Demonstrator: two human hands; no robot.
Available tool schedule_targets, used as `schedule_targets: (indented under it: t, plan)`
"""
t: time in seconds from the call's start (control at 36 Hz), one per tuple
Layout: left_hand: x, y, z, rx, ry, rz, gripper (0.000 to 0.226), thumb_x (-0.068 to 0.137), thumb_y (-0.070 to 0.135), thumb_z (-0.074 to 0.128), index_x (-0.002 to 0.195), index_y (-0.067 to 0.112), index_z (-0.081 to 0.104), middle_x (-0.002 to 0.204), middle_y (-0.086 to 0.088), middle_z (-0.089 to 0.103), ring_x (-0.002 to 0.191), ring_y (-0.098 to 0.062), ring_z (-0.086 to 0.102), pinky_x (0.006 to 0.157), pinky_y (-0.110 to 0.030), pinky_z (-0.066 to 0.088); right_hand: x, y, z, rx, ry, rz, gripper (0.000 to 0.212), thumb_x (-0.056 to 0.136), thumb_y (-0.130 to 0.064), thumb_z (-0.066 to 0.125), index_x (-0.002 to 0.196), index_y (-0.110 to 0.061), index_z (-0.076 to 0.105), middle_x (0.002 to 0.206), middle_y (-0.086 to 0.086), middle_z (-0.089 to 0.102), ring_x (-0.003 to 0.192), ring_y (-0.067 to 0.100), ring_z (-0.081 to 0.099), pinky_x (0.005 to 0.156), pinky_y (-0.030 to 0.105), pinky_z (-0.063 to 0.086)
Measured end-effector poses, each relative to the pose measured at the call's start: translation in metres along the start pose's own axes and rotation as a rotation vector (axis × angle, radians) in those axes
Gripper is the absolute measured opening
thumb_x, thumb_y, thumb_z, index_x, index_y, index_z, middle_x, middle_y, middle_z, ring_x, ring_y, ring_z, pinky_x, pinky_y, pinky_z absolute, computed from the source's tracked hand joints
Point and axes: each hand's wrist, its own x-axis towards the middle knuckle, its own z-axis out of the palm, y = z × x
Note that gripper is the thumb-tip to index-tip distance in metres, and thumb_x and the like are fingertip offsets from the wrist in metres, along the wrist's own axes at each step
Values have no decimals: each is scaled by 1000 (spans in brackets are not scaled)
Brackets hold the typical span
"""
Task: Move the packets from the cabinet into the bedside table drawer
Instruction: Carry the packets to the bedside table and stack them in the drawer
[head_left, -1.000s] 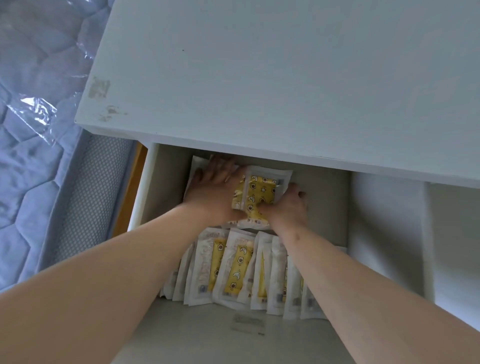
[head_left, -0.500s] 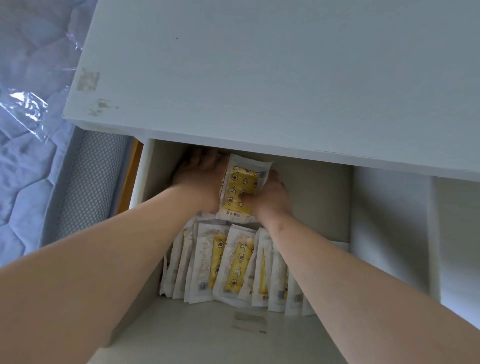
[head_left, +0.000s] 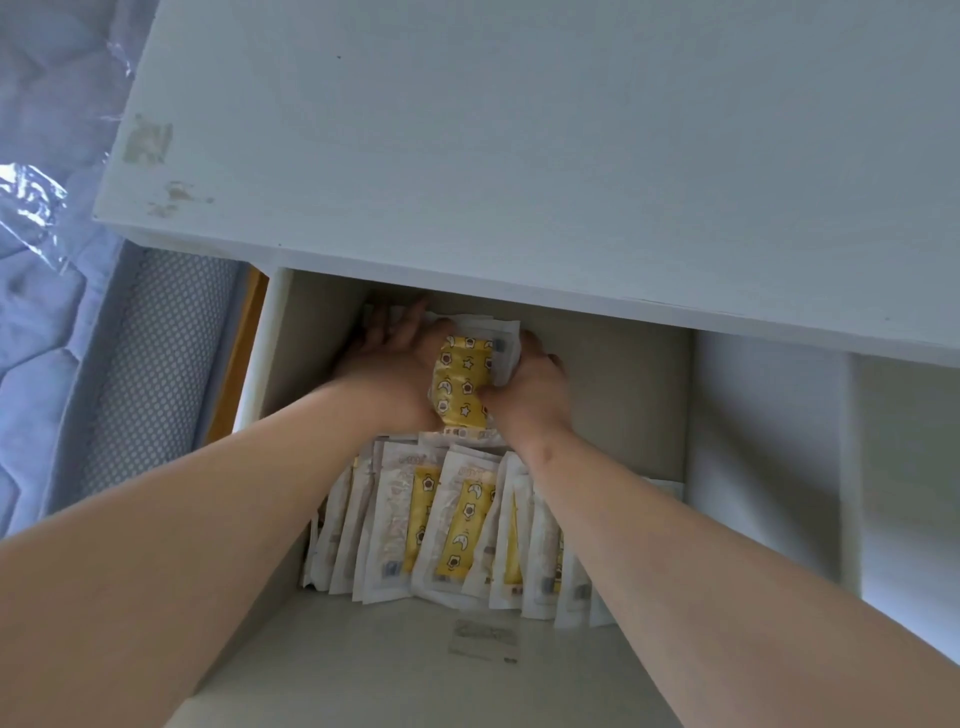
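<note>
Both of my hands reach deep into the open bedside table drawer (head_left: 628, 395). Between them stands a bunch of white packets with yellow star-printed inserts (head_left: 465, 379), at the back of the drawer under the tabletop's edge. My left hand (head_left: 395, 358) presses against the bunch's left side with fingers stretched toward the back. My right hand (head_left: 530, 384) grips its right side, thumb on the front packet. A row of several more packets (head_left: 452, 525) stands on edge nearer to me, between my forearms.
The white tabletop (head_left: 519, 145) overhangs the drawer's back. The drawer's right wall (head_left: 763, 467) and front panel (head_left: 415, 670), which carries a small label (head_left: 485, 639), bound the space. A plastic-wrapped mattress (head_left: 47, 260) lies to the left.
The bunch has gone from lying slanted to standing upright and squeezed narrower between my hands. The view has shifted slightly; the front row has not moved.
</note>
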Motion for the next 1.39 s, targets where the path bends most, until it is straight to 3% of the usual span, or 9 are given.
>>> schedule_targets:
  t: [0.11,0.25,0.36,0.53,0.94,1.14,1.25,1.31,1.39]
  plan:
    - [0,1,1,43,-18,-3,102,82,52,60,148,31,-15,155,2,-27,141,-37,-22,118,-48,-1,-4,-1,-4,-79,35,67,72,79,-28,70,139,-22,30,132,10,44,119,31,44,89,34,41]
    - [-4,0,1,39,-3,-8,102,84,52,58,147,31,-20,154,2,-29,141,-36,-23,117,-47,-1,-13,-1,-12,-119,54,96,93,76,-35,74,147,-28,14,144,9,29,131,32,32,100,42,36]
    - [-13,-1,2,47,39,0,106,84,35,64,145,32,-23,154,0,-29,142,-32,-22,117,-45,5,-21,-4,-17,-52,18,112,91,76,-33,74,146,-28,17,146,7,25,132,31,30,102,44,35]
    - [-46,11,-4,-98,57,-12,101,86,35,61,146,33,-20,154,2,-28,143,-28,-21,116,-46,10,-45,-16,-29,16,-2,103,84,80,-33,71,146,-26,19,150,6,21,136,30,25,106,44,32]
    - [-170,35,-53,-494,326,80,75,88,10,54,150,26,14,157,6,15,145,-16,10,117,-38,23,-151,-76,-91,150,49,108,75,81,-30,68,144,-22,28,142,9,32,130,29,36,103,38,37]
    - [-245,49,-85,-628,360,109,67,93,10,50,149,26,16,154,6,21,134,-14,33,98,-24,37,-223,-109,-119,361,103,113,68,81,-25,66,141,-22,34,143,3,36,130,23,38,104,40,39]
    - [-282,50,-97,-668,387,139,66,94,13,50,148,29,14,154,2,23,99,-7,40,60,-10,35,-262,-128,-130,539,146,140,64,83,-22,65,140,-18,36,142,4,40,127,22,43,92,28,39]
    - [-300,51,-103,-668,404,177,64,95,15,50,147,30,17,152,2,27,97,-5,38,56,-10,32,-284,-135,-138,619,183,142,62,86,-23,64,140,-17,36,143,5,40,126,21,44,86,24,36]
    - [-325,61,-113,-656,415,221,58,96,18,49,146,29,22,150,1,29,94,-2,42,55,-8,31,-312,-144,-148,729,250,145,60,86,-25,64,140,-19,37,145,6,39,128,22,42,89,27,37]
